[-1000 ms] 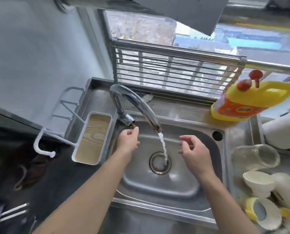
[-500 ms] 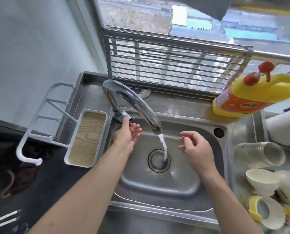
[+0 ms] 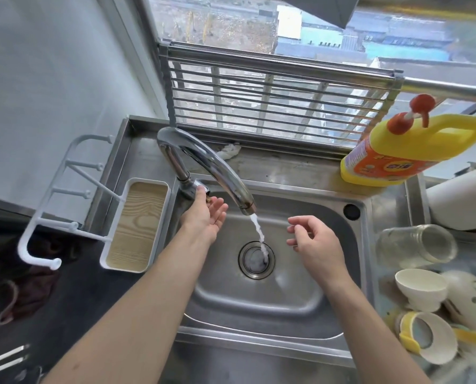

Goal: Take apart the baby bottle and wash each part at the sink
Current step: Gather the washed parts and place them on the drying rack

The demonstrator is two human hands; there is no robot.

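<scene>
The sink (image 3: 259,347) is dull silver steel, its tap (image 3: 211,164) bright chrome. At two o'clock of the basin, a yellow jug (image 3: 425,139) carries an orange label and a red pump. At nine o'clock, a white tray (image 3: 137,225) shows pale wood grain. At four o'clock lie a clear bottle (image 3: 408,245), a cream cup (image 3: 422,289) and a cream ring (image 3: 436,342) edged yellow.

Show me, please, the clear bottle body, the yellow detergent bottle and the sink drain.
clear bottle body (image 3: 414,246), head view, on its side wall.
yellow detergent bottle (image 3: 389,162), head view, on the orange label.
sink drain (image 3: 249,261), head view, on the strainer's left part.
</scene>
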